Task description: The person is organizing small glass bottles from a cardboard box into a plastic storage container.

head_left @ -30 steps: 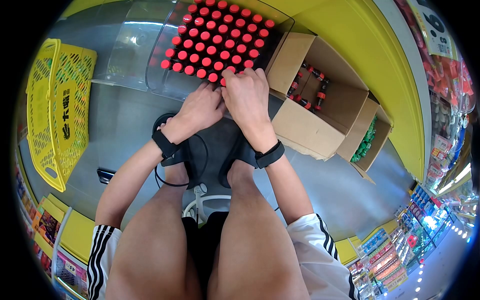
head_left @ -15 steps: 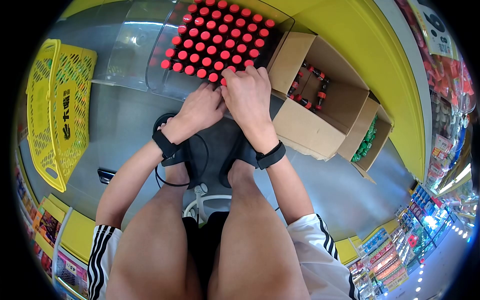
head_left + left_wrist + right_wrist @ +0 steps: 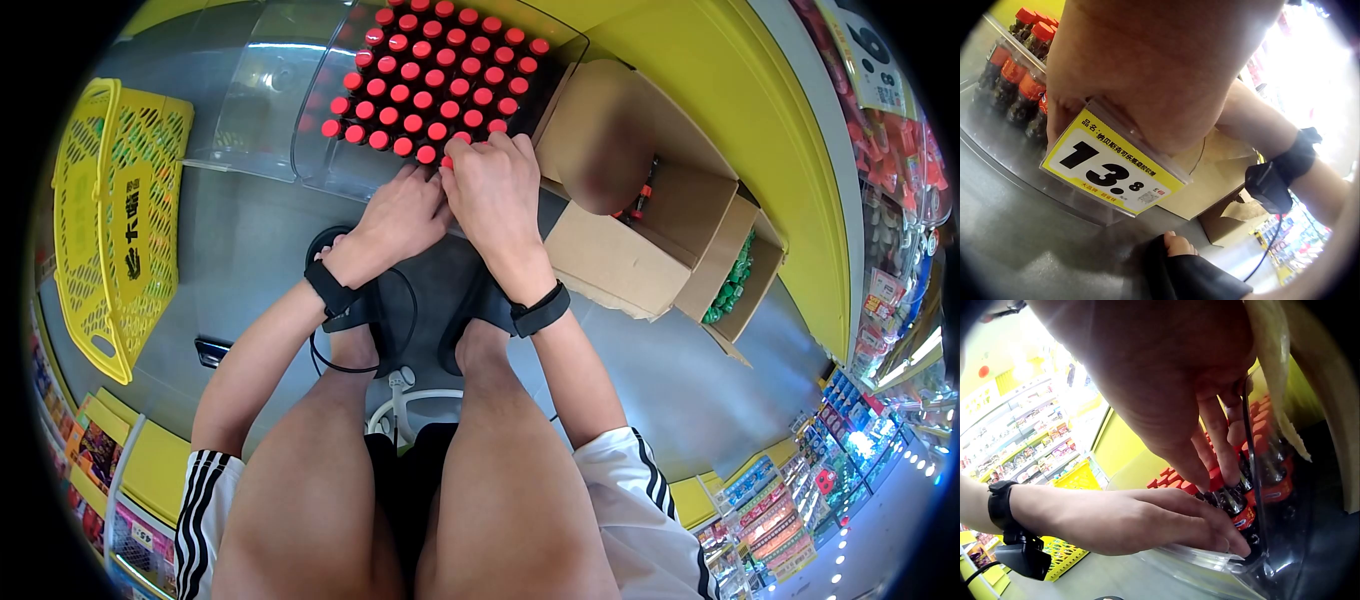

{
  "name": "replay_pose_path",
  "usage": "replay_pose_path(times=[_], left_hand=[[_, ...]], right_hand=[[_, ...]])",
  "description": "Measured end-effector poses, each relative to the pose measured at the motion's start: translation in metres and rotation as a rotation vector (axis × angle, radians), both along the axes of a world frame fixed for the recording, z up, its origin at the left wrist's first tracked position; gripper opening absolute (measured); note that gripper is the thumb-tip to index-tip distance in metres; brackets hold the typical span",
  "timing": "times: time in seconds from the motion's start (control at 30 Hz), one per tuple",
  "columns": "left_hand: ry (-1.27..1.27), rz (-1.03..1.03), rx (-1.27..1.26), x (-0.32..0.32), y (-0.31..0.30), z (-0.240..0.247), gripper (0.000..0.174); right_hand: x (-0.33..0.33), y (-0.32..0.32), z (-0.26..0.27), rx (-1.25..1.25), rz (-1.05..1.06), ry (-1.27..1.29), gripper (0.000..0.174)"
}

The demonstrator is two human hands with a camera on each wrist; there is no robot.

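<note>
Rows of small dark cola bottles with red caps [image 3: 423, 100] stand in a clear plastic bin [image 3: 312, 150]. My right hand [image 3: 495, 190] reaches down over the front corner of these rows. In the right wrist view, its thumb and fingers pinch a bottle by the red cap [image 3: 1217, 480]. My left hand [image 3: 405, 215] lies beside it at the bin's front rim. Its fairly straight fingers [image 3: 1210, 528] reach over the rim beside the same bottle's label; its thumb is hidden. A yellow and white price tag [image 3: 1116, 165] hangs at the front, below the left hand.
To the right, an open carton [image 3: 625, 255] holds more red-capped bottles, partly covered by a blurred oval patch [image 3: 598, 140]. Another carton with green-wrapped items [image 3: 735, 280] stands beyond. A yellow basket [image 3: 120, 230] is at left; a phone [image 3: 211, 351] lies on the floor.
Both hands stay almost still at the bin's front corner; the right one shifts only slightly. A blurred oval patch now covers part of the open carton.
</note>
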State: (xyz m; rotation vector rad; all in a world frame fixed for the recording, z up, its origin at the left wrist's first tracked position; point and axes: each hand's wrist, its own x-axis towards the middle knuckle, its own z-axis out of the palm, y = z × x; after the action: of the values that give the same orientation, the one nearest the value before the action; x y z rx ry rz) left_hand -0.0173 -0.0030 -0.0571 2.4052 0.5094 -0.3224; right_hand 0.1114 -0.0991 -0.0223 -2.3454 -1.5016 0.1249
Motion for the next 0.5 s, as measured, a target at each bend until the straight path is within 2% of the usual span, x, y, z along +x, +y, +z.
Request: replay_pose_path(times=[0.2, 0.3, 0.4, 0.5], left_hand=[[0.011, 0.003, -0.005, 0.000, 0.000, 0.000, 0.042], [-0.042, -0.001, 0.005, 0.001, 0.001, 0.004, 0.037], [0.067, -0.071, -0.079, 0.003, 0.004, 0.017, 0.027], [-0.083, -0.099, -0.130, 0.001, -0.002, 0.031, 0.018]], right_hand=[[0.000, 0.002, 0.004, -0.036, 0.000, -0.006, 0.011], [0.000, 0.002, 0.010, -0.057, 0.007, -0.023, 0.012], [-0.003, 0.001, 0.024, 0.004, -0.024, -0.012, 0.013], [-0.001, -0.003, 0.045, 0.066, -0.067, 0.011, 0.014]])
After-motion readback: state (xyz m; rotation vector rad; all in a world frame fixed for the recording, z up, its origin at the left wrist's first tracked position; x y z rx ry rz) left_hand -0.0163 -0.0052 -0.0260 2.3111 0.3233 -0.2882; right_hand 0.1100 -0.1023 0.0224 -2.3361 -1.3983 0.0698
